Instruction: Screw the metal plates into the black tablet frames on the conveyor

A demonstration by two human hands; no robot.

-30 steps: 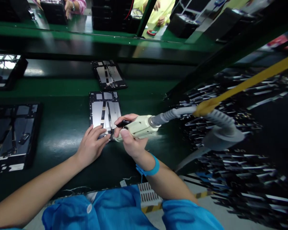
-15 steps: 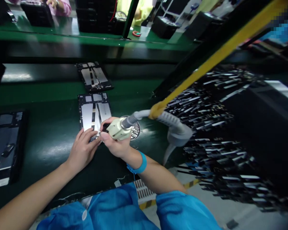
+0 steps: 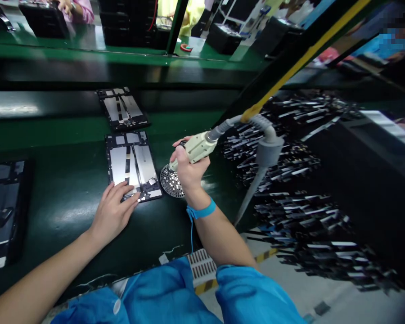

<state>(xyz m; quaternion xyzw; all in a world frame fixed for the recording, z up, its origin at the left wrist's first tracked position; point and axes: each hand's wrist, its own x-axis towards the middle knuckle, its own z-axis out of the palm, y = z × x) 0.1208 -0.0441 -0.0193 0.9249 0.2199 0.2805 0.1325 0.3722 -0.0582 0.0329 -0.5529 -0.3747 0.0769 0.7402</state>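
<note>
My right hand is wrapped round a cream electric screwdriver whose grey hose rises to a yellow strap. Its tip points down at a round perforated screw dish on the green belt. My left hand lies flat, fingers spread, on the near edge of an open tablet back with silver plates and black strips. A blue wrist strap circles my right wrist.
A second open tablet lies further back on the belt, and another dark unit sits at the left edge. Stacks of dark parts fill the right side. Other people's hands work at a far bench.
My right hand has carried the screwdriver off the tablet's near corner, rightward and up, over the screw dish. My left hand stays on the tablet. The view shifted right.
</note>
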